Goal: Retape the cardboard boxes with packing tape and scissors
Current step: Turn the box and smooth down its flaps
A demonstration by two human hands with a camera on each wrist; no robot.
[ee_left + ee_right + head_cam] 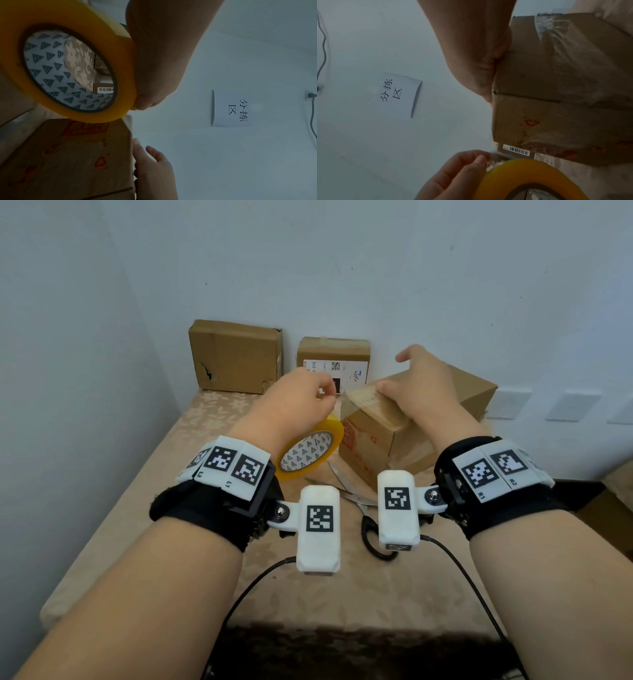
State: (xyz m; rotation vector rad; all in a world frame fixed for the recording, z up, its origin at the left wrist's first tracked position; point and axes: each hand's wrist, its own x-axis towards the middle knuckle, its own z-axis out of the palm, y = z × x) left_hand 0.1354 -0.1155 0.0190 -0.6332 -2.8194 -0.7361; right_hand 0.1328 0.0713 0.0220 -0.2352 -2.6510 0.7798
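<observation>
A person's left hand (294,398) held a roll of yellow packing tape (310,455) above the worktop (144,505), its grip clamped on the roll's rim, thumb and fingertips pinched together at the top. The right hand (423,392) rested on the nearest cardboard box (380,440), at 3 o'clock from the roll, its grip apart, fingers spread over the top flaps. Scissors (356,501) lay on the worktop at 6 o'clock from that box. Two more boxes (236,356) stood against the wall at 12 o'clock.
</observation>
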